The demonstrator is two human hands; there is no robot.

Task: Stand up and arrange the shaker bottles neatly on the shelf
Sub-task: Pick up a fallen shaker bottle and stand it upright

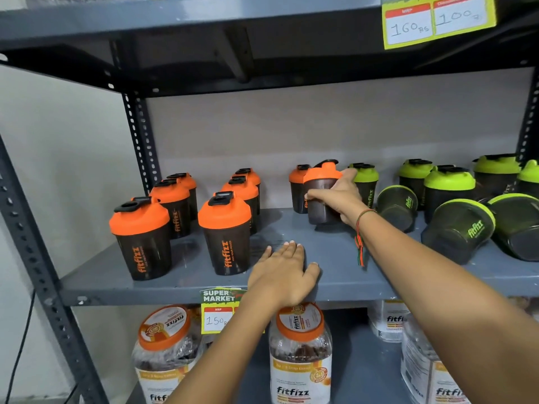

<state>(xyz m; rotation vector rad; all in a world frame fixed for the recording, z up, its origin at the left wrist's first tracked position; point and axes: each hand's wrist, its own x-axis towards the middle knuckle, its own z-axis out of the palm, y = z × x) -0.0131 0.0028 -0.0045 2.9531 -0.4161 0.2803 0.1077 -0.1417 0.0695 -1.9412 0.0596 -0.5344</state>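
My right hand [342, 196] grips an orange-lidded dark shaker bottle [319, 193], upright on the grey shelf [335, 269], just in front of another orange one [298, 188]. My left hand [284, 271] rests flat and open on the shelf's front edge, holding nothing. To the left, several orange-lidded shakers [224, 231] stand upright in two rows. On the right are green-lidded shakers: several upright at the back [449, 188], and three lying on their sides [462, 228] nearer the front.
A dark upper shelf [204, 27] hangs overhead with a price tag [437, 21]. Perforated steel posts [140, 135] frame the left side. Below, large orange-lidded jars [300, 357] stand behind a price label [220, 309] on the shelf edge.
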